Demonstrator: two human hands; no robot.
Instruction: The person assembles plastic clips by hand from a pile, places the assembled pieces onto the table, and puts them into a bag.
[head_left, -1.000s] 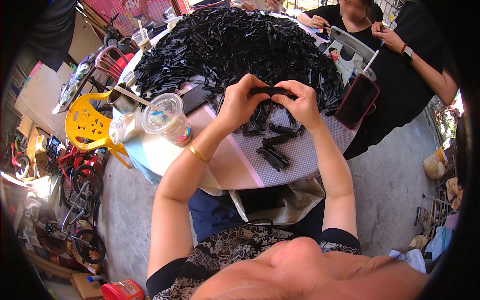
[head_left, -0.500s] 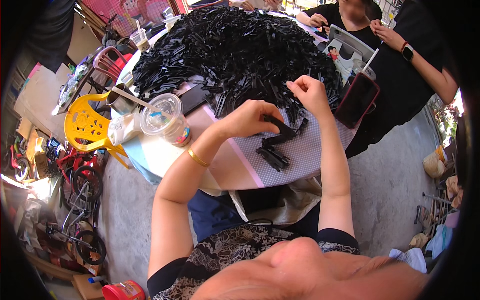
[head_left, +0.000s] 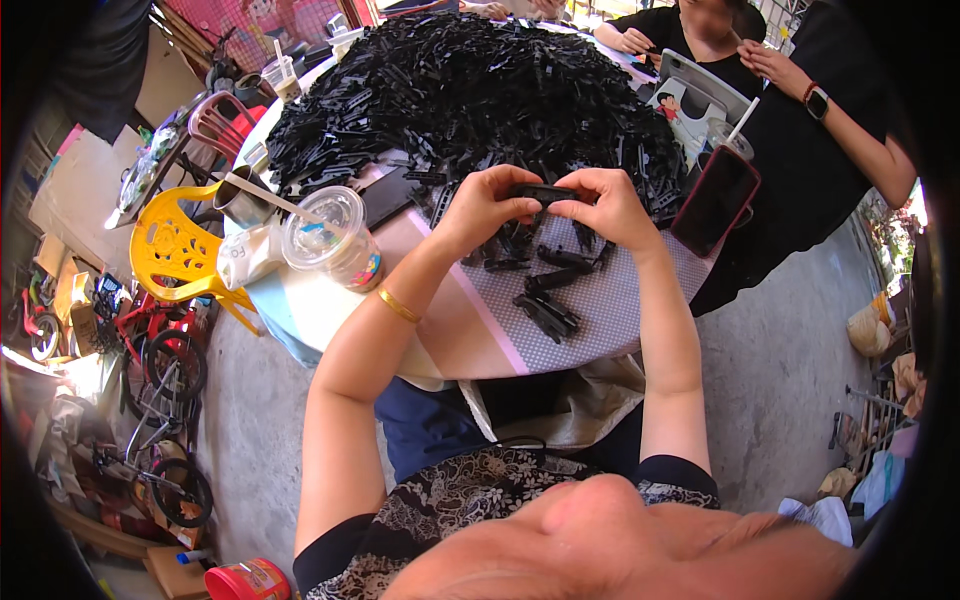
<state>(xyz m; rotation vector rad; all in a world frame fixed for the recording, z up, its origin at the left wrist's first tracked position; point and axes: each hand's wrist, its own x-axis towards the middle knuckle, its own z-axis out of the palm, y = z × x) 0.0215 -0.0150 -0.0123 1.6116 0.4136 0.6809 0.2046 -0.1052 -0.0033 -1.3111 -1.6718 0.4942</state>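
Between my two hands is a slim black plastic piece (head_left: 543,192), held level above the near part of the table. My left hand (head_left: 488,208) pinches its left end with thumb and fingers. At its right end, my right hand (head_left: 608,205) is closed on it the same way. Just beyond my fingers rises a big heap of black plastic pieces (head_left: 470,95). Nearer to me, several loose black pieces (head_left: 548,312) lie in a small cluster on the dotted tablecloth (head_left: 480,330). How the held piece is made up is too small to tell.
Left of my hands stand a clear plastic cup (head_left: 330,240) with a straw and a metal mug (head_left: 245,195). A phone (head_left: 715,200) leans at the table's right edge, near a tablet stand (head_left: 700,95). A person in black (head_left: 800,150) sits at the far right. A yellow chair (head_left: 175,245) stands left.
My left hand has moved up from the loose pieces, and my right hand has lowered slightly to meet it. Both now grip one black piece.
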